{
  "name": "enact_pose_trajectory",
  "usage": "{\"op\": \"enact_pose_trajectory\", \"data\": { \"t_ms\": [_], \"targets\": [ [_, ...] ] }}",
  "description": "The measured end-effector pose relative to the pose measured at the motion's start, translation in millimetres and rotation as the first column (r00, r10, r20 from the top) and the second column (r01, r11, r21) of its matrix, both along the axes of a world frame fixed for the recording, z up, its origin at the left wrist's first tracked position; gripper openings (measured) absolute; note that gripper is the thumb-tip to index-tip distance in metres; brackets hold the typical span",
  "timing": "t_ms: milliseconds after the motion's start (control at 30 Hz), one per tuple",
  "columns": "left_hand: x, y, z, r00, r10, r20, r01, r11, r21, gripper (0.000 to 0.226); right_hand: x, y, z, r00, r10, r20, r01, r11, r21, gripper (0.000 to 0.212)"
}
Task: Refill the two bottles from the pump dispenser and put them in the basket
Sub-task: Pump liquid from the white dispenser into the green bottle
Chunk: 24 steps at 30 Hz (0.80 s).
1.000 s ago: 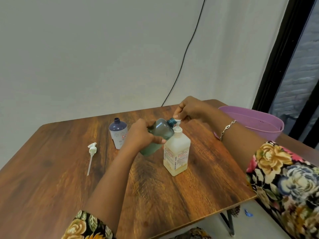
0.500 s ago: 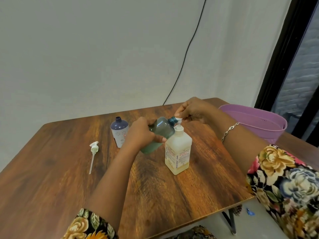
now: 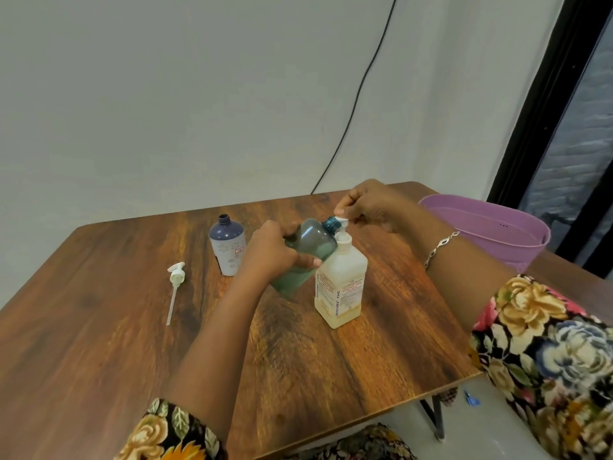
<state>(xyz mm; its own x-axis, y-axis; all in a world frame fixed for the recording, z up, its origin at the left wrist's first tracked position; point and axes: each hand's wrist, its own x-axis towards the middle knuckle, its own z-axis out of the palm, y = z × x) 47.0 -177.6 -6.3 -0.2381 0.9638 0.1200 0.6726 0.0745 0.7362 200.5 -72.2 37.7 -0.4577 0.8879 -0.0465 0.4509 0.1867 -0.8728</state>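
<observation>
Almost nothing has moved since half a second back: both hands keep their grips and the view drifts a touch. At mid left a loose pump (image 3: 174, 277) lies flat. The capless purple bottle (image 3: 228, 244) stands upright just beside our left hand (image 3: 272, 250).

That hand wraps the green bottle (image 3: 306, 250), tilted, neck against the spout of the pump dispenser (image 3: 341, 283) at frame centre. Our right hand (image 3: 368, 204) pinches the pump head from above.

We judge the step as filling the first bottle, with the purple one still to do. Next calls for steady presses with the neck kept under the spout, or it drips.

The purple basket (image 3: 497, 240) sits at mid right by the far corner, and neither bottle is in it.

The table (image 3: 99, 343) is wood-grain. Behind it is a pale wall with a black cable (image 3: 361, 94) running down it, and a dark frame (image 3: 547, 111) at upper right.
</observation>
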Motion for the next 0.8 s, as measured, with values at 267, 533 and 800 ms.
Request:
{"op": "enact_pose_trajectory", "data": {
  "t_ms": [267,533,800],
  "targets": [
    [-0.7,2.8,-6.6,1.000,0.013,-0.009,-0.013,1.000,-0.004,0.082,-2.4,0.3,1.3,0.993,0.039,0.112,-0.036,0.999,-0.023,0.015],
    [2.8,-2.1,-5.5,0.999,0.006,0.047,-0.007,1.000,0.019,0.081,-2.1,-3.9,5.8,0.995,0.014,0.103,-0.018,0.999,0.035,0.015],
    [0.3,-0.1,-2.1,1.000,0.007,0.011,-0.007,1.000,0.009,0.079,-8.1,-2.5,8.9,0.989,0.016,0.150,-0.018,1.000,0.015,0.015]
  ]
}}
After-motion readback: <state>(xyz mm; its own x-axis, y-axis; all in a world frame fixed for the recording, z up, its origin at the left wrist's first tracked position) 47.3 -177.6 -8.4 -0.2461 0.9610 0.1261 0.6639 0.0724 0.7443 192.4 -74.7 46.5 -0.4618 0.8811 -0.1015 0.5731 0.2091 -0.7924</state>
